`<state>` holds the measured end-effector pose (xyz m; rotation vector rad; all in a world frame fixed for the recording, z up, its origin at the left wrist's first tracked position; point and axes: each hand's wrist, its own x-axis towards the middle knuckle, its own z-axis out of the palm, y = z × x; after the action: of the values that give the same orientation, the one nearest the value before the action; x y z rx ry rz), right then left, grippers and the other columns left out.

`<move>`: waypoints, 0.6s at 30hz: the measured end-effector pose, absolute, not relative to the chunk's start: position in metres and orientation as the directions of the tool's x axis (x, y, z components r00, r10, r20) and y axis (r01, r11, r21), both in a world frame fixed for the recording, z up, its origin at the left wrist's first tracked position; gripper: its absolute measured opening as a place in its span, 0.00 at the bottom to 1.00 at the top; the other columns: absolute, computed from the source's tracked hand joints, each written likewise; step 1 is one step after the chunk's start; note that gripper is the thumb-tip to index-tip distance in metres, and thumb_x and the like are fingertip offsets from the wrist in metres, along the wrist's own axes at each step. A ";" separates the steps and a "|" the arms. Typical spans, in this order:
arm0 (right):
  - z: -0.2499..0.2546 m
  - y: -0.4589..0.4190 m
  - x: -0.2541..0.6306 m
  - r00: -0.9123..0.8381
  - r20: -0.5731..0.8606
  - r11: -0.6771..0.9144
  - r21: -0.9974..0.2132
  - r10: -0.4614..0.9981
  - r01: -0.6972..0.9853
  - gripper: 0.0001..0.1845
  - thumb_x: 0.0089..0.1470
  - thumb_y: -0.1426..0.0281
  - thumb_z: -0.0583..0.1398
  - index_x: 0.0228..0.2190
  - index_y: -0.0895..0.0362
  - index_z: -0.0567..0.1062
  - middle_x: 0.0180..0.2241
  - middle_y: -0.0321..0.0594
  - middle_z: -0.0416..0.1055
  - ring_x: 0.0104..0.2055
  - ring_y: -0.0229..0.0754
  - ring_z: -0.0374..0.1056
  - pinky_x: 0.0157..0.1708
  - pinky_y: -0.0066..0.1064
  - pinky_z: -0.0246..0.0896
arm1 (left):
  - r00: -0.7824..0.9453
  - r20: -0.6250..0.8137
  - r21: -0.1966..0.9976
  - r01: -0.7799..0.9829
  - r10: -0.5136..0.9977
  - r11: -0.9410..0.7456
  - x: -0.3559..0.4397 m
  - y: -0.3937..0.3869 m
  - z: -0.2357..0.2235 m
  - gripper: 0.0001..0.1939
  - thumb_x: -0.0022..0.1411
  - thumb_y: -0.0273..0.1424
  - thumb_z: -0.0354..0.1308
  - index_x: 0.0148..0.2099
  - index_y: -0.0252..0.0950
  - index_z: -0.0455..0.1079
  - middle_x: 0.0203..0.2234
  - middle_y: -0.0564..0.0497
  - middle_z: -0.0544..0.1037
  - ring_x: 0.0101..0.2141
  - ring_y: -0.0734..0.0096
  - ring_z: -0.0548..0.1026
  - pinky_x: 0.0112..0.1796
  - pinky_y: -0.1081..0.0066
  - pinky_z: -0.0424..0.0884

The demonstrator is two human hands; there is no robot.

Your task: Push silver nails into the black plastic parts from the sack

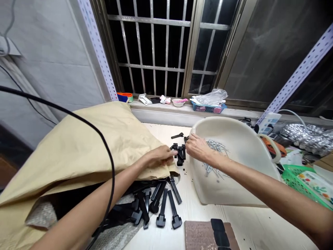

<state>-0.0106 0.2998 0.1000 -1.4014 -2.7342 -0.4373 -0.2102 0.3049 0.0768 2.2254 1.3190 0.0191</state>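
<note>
My left hand is over the edge of a tan paper sack, fingers curled and thumb beside a small pile of black plastic parts. What it holds, if anything, is hidden. At the near rim of a white plastic tub, my right hand is closed, fingertips down beside a black piece; its grip is hidden too. Loose metal pins, like nails, lie in the tub. Longer black plastic pieces with wide heads spill from the sack's mouth. One small black part lies apart, further back.
A black cable hangs across the left side. In front lies a brown board with black pads. The windowsill holds a blue basket and a small bowl. A green basket stands right of the tub.
</note>
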 end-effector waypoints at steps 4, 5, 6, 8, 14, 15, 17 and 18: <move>0.093 0.309 -0.064 -0.316 0.096 0.299 0.156 0.944 0.941 0.10 0.52 0.78 0.55 0.30 0.63 0.76 0.31 0.53 0.74 0.39 0.50 0.70 0.41 0.40 0.61 | 0.295 0.029 0.271 0.917 0.955 -0.292 -0.175 0.330 0.050 0.16 0.63 0.34 0.46 0.41 0.29 0.71 0.43 0.37 0.74 0.47 0.58 0.69 0.45 0.67 0.62; 0.089 0.313 -0.074 -0.291 0.108 0.274 0.150 0.951 0.950 0.11 0.54 0.77 0.54 0.34 0.63 0.76 0.34 0.55 0.73 0.39 0.50 0.70 0.38 0.39 0.62 | 0.273 0.028 0.261 0.926 0.962 -0.271 -0.170 0.333 0.042 0.14 0.62 0.31 0.47 0.42 0.29 0.71 0.43 0.36 0.74 0.48 0.57 0.68 0.47 0.66 0.61; 0.083 0.318 -0.081 -0.256 0.122 0.238 0.144 0.959 0.960 0.13 0.57 0.74 0.52 0.39 0.64 0.74 0.38 0.57 0.72 0.40 0.51 0.70 0.36 0.38 0.63 | 0.261 0.006 0.262 0.931 0.965 -0.254 -0.167 0.336 0.035 0.13 0.61 0.28 0.48 0.42 0.29 0.71 0.43 0.36 0.74 0.48 0.57 0.68 0.48 0.64 0.60; 0.066 0.327 -0.087 -0.115 0.131 0.103 0.094 0.985 0.990 0.22 0.60 0.65 0.48 0.50 0.66 0.67 0.46 0.65 0.66 0.42 0.54 0.69 0.33 0.39 0.63 | 0.229 -0.033 0.255 0.943 0.973 -0.213 -0.167 0.343 0.024 0.11 0.58 0.25 0.50 0.41 0.28 0.71 0.41 0.36 0.74 0.48 0.56 0.69 0.49 0.63 0.60; 0.010 0.347 -0.086 0.340 -0.086 -0.350 -0.194 0.937 0.916 0.49 0.49 0.42 0.49 0.62 0.59 0.44 0.55 0.69 0.53 0.50 0.64 0.61 0.37 0.51 0.59 | 0.105 -0.136 0.273 0.960 0.985 -0.065 -0.186 0.361 0.016 0.13 0.57 0.25 0.51 0.44 0.29 0.71 0.40 0.37 0.76 0.44 0.60 0.73 0.40 0.71 0.66; 0.005 0.349 -0.089 0.351 -0.086 -0.361 -0.203 0.933 0.910 0.51 0.47 0.41 0.50 0.62 0.58 0.43 0.54 0.67 0.53 0.51 0.64 0.59 0.37 0.52 0.58 | 0.088 -0.146 0.281 0.959 0.985 -0.044 -0.189 0.362 0.017 0.13 0.58 0.26 0.51 0.44 0.29 0.70 0.40 0.38 0.76 0.42 0.61 0.74 0.38 0.72 0.67; 0.000 0.356 -0.097 0.354 -0.077 -0.362 -0.207 0.932 0.909 0.50 0.46 0.42 0.52 0.61 0.55 0.44 0.53 0.64 0.55 0.52 0.63 0.57 0.38 0.53 0.57 | 0.076 -0.151 0.298 0.954 0.986 -0.028 -0.191 0.360 0.020 0.14 0.59 0.28 0.49 0.46 0.28 0.69 0.39 0.37 0.76 0.41 0.62 0.75 0.36 0.73 0.67; 0.000 0.359 -0.101 0.350 -0.080 -0.359 -0.208 0.933 0.910 0.47 0.47 0.44 0.53 0.61 0.54 0.45 0.53 0.63 0.56 0.53 0.62 0.56 0.39 0.53 0.56 | 0.086 -0.148 0.305 0.952 0.985 -0.037 -0.191 0.356 0.023 0.15 0.59 0.28 0.49 0.46 0.28 0.69 0.39 0.37 0.76 0.41 0.61 0.75 0.35 0.73 0.67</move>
<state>-0.1011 0.3587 0.0000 -2.4741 -1.6996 0.2787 -0.1913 0.3564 0.0229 2.0474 1.9213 0.1461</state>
